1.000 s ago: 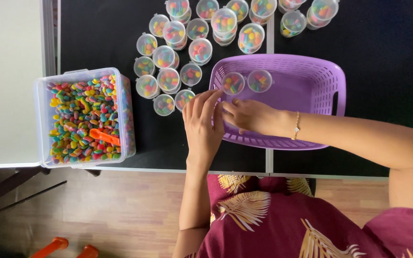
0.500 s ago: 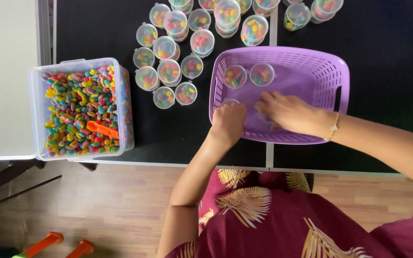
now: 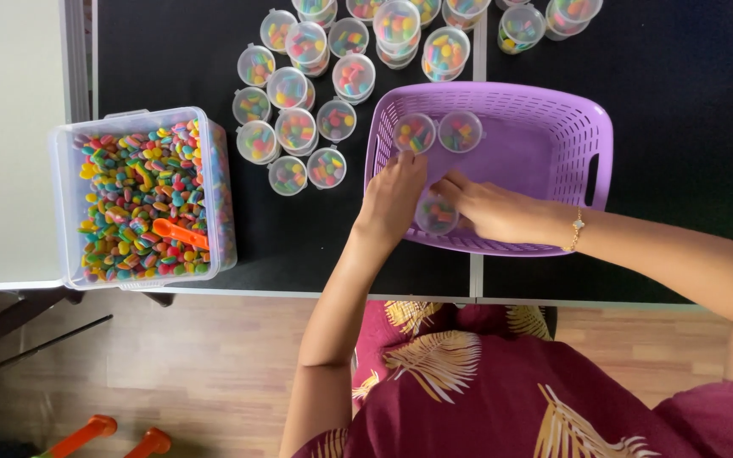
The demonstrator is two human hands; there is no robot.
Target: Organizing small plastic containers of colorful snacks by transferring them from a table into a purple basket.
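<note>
Head view: small lidded cup (image 3: 436, 214) sits low in purple basket (image 3: 553, 144), pinched between left hand (image 3: 394, 197) and right hand (image 3: 489, 208), fingers of both curled on it; 2 cups beyond.

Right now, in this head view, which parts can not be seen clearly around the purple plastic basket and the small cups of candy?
- Small clear cup in the purple plastic basket: partly covered by the left hand and right hand; grip unclear.
- Top row of clear lidded cups: cut by the upper edge.
- Orange scoop in the clear candy box: half buried.
- Orange things on the floor: cut off.
</note>
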